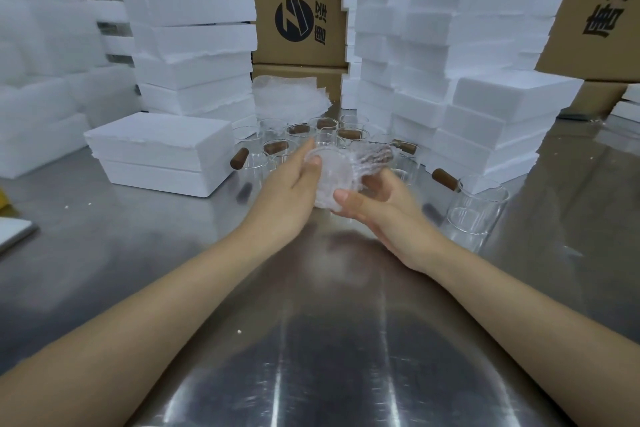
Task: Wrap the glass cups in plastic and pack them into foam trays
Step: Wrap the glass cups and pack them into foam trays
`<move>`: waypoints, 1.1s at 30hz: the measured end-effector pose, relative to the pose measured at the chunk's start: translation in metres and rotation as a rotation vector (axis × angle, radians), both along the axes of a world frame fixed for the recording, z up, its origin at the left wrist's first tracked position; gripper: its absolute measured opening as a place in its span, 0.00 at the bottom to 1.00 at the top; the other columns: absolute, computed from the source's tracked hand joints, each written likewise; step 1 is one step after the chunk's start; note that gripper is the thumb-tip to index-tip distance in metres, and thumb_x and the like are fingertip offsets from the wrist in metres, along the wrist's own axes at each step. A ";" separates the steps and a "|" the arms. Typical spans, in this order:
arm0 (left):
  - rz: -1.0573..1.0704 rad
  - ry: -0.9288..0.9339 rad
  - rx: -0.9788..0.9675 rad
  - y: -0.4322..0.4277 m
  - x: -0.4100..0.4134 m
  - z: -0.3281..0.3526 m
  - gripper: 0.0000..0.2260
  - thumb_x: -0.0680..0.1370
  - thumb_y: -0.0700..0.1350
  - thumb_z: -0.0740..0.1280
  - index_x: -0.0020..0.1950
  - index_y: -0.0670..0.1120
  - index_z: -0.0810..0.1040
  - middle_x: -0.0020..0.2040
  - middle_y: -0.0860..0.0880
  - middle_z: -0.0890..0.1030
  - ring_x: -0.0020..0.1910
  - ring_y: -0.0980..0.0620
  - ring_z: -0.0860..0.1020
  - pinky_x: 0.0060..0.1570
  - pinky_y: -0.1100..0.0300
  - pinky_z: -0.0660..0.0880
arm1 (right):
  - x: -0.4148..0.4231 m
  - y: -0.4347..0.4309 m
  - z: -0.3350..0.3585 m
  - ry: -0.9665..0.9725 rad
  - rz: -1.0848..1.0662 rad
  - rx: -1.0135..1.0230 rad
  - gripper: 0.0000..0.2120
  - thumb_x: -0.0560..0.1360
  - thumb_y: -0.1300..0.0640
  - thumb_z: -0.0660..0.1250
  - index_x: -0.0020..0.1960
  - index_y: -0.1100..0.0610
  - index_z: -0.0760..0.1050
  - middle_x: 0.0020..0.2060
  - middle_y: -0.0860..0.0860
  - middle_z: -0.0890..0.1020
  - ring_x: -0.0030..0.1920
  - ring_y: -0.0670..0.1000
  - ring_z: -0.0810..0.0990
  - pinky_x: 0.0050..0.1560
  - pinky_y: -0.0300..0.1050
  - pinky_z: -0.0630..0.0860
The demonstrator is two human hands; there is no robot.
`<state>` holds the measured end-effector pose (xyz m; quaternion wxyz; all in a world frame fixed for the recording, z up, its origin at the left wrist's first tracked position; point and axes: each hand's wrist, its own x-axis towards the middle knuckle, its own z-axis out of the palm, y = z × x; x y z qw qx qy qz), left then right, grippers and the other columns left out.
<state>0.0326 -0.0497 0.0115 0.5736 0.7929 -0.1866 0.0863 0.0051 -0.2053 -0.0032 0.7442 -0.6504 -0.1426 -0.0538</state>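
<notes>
Both my hands hold one glass cup [337, 172] wrapped in bubbly plastic, lying on its side just above the steel table. My left hand [292, 189] grips its base end from the left; my right hand [377, 203] cups it from below on the right, thumb on the wrap. The cup's brown wooden handle [375, 152] shows through the plastic. Behind the hands stand several unwrapped glass cups [301, 137] with wooden handles. Another bare cup [479, 206] stands to the right. A pile of plastic wrap sheets [289, 94] lies behind the cups.
A closed white foam tray [159, 152] sits on the table to the left. Tall stacks of foam trays rise at left [194, 52] and right [467, 80]. Cardboard boxes [298, 3] stand at the back. The steel table [329, 340] stretches toward me.
</notes>
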 end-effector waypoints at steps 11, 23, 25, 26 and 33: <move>-0.077 0.241 -0.111 -0.003 0.000 0.006 0.37 0.77 0.60 0.62 0.79 0.56 0.44 0.78 0.53 0.60 0.75 0.50 0.63 0.75 0.51 0.57 | -0.002 0.005 0.006 -0.116 -0.160 0.002 0.27 0.69 0.65 0.74 0.65 0.63 0.68 0.58 0.56 0.80 0.59 0.52 0.80 0.62 0.51 0.75; -0.301 0.540 -0.420 -0.009 -0.009 -0.002 0.14 0.83 0.39 0.54 0.58 0.35 0.76 0.52 0.38 0.83 0.49 0.46 0.83 0.56 0.53 0.79 | -0.006 0.001 0.007 -0.300 -0.148 -0.178 0.33 0.64 0.71 0.76 0.61 0.48 0.68 0.58 0.55 0.77 0.57 0.47 0.80 0.54 0.39 0.77; -0.274 0.488 -0.369 -0.011 -0.009 -0.003 0.13 0.83 0.41 0.54 0.57 0.39 0.78 0.52 0.39 0.84 0.50 0.46 0.83 0.56 0.52 0.79 | -0.007 0.002 0.006 -0.304 -0.162 -0.172 0.32 0.65 0.71 0.76 0.61 0.49 0.69 0.58 0.57 0.77 0.57 0.50 0.79 0.54 0.40 0.77; -0.249 0.456 -0.341 -0.012 -0.009 -0.003 0.13 0.83 0.43 0.55 0.56 0.41 0.78 0.52 0.41 0.84 0.52 0.46 0.83 0.58 0.51 0.78 | -0.007 0.002 0.008 -0.290 -0.166 -0.147 0.30 0.66 0.70 0.76 0.63 0.54 0.69 0.58 0.58 0.78 0.57 0.51 0.80 0.54 0.41 0.78; -0.198 0.282 -0.363 -0.013 -0.005 0.002 0.20 0.82 0.62 0.47 0.65 0.58 0.72 0.59 0.62 0.79 0.60 0.60 0.77 0.66 0.52 0.71 | 0.001 -0.007 0.014 0.150 0.031 0.422 0.24 0.73 0.56 0.69 0.67 0.58 0.70 0.62 0.56 0.79 0.58 0.55 0.81 0.53 0.43 0.80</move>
